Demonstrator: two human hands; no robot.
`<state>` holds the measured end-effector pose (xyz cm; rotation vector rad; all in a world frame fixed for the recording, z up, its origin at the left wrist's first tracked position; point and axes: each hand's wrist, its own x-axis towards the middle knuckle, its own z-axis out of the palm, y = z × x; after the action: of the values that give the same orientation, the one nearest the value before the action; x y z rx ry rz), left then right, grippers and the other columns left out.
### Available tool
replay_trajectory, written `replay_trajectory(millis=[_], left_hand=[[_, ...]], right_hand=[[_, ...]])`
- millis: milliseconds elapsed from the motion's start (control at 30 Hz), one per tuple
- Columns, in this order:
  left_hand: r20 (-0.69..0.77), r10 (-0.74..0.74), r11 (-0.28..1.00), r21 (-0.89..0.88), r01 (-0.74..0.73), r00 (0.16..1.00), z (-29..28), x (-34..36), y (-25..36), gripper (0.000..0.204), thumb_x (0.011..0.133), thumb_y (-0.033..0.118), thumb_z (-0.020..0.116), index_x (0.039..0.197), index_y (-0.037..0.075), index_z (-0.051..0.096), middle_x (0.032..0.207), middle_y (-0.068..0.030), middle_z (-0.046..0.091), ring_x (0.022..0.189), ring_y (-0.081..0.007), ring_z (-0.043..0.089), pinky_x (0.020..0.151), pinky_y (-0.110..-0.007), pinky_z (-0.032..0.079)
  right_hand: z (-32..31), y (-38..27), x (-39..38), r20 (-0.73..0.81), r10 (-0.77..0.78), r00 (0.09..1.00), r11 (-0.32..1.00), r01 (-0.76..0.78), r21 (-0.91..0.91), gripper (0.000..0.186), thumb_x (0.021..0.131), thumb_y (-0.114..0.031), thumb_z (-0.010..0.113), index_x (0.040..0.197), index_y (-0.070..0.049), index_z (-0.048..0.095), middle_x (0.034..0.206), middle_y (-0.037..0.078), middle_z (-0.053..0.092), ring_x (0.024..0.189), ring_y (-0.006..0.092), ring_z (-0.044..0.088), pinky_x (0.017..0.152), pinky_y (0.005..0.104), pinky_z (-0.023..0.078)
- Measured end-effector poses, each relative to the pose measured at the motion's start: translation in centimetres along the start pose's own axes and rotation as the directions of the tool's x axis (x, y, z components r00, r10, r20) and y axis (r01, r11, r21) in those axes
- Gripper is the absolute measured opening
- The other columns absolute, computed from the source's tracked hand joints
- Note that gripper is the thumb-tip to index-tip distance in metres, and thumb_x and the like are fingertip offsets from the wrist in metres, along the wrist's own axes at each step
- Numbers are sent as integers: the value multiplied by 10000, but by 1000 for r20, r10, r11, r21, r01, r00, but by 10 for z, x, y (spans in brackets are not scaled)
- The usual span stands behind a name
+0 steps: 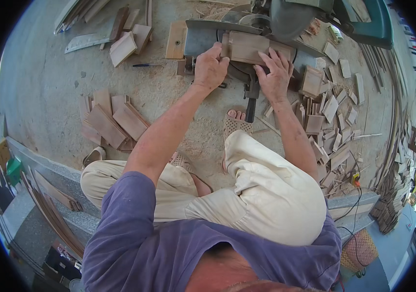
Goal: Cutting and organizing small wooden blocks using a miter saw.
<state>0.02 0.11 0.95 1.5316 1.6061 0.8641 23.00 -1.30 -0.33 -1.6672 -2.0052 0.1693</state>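
Observation:
A short brown wooden board (248, 47) lies on the metal table of a miter saw (293, 19), close to the fence. My left hand (211, 68) grips the board's left end between thumb and fingers; a narrow strip of wood shows along that end. Over the right part of the same board, my right hand (274, 78) has its fingers on top and its thumb by the front edge, holding it down. The saw head, with its green handle (371, 29), is above and right of the board. Its blade edge is hidden.
Cut boards (113, 119) are stacked on the floor at left. Many offcuts (329, 107) lie scattered at right. A pen (148, 65) and a metal square (86, 42) are at far left. The saw's front lever (250, 104) juts toward my foot. A cord (356, 194) runs at lower right.

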Motion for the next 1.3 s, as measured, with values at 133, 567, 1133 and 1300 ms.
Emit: replay_trajectory(millis=[133,567,1133,1300], left_hand=[[57,-45,999,17,44,997,5,1,1,401,883,122,715,1258,17,619,856,-144,687,774,-220,650,765,-331,528],[-8,160,976,151,-157,987,5,-7,4,506,863,239,779,1221,-88,632,1362,-281,622,1193,-382,653,1014,-404,512],[59,-105,989,109,98,993,-11,2,8,554,864,287,747,1277,-60,624,1118,-228,731,1000,-350,716,893,-399,554],[-14,14,1000,-20,-14,1000,1,-16,7,447,881,218,732,1222,-45,611,966,-181,753,868,-262,724,830,-347,552]], right_hand=[[5,-6,4,-23,-11,1000,1000,11,-16,475,810,-301,837,1270,-244,733,1420,70,624,1376,316,480,1199,575,252],[5,-14,5,15,17,1000,999,-16,-49,490,782,-345,853,1253,-267,745,1406,53,639,1376,300,492,1190,625,231],[12,-14,7,-45,29,999,999,-31,-32,465,727,-378,888,1141,-204,767,1342,55,648,1337,293,521,1184,645,240],[14,-13,6,-63,9,998,1000,-11,-22,461,725,-376,886,1133,-197,768,1344,55,649,1334,291,527,1175,644,247]])
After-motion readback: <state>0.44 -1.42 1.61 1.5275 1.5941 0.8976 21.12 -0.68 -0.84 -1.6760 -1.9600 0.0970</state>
